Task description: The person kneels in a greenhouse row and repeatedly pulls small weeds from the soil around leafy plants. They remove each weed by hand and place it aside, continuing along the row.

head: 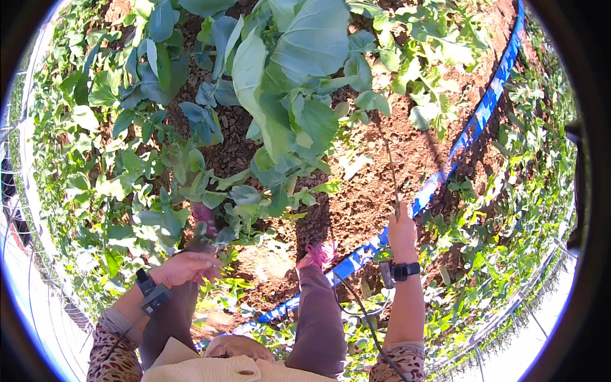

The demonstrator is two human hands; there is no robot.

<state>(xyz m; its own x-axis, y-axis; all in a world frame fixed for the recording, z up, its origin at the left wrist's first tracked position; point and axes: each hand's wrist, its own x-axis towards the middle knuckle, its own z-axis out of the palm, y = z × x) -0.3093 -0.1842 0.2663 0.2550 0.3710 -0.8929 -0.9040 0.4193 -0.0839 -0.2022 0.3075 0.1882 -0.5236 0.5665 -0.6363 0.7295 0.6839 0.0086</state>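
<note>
My right hand [403, 229] is closed around the lower end of a thin dark rod or stick [392, 162], which points up and away over bare soil. My left hand [191, 267] is held over my left thigh, its fingers loosely curled; no object shows in it. Straight ahead grows a large leafy plant with broad blue-green leaves [305, 47], likely a brassica. Smaller leaves [246, 195] hang low in front of my feet. Each wrist wears a strapped device, with a cable running from it.
A blue flat hose or strip [425, 191] curves across the reddish-brown soil [363, 191] and passes by my right foot [317, 255]. Dense low plants cover the left side [95, 191] and the right side [515, 191]. Wire fencing [19, 191] stands at the far left.
</note>
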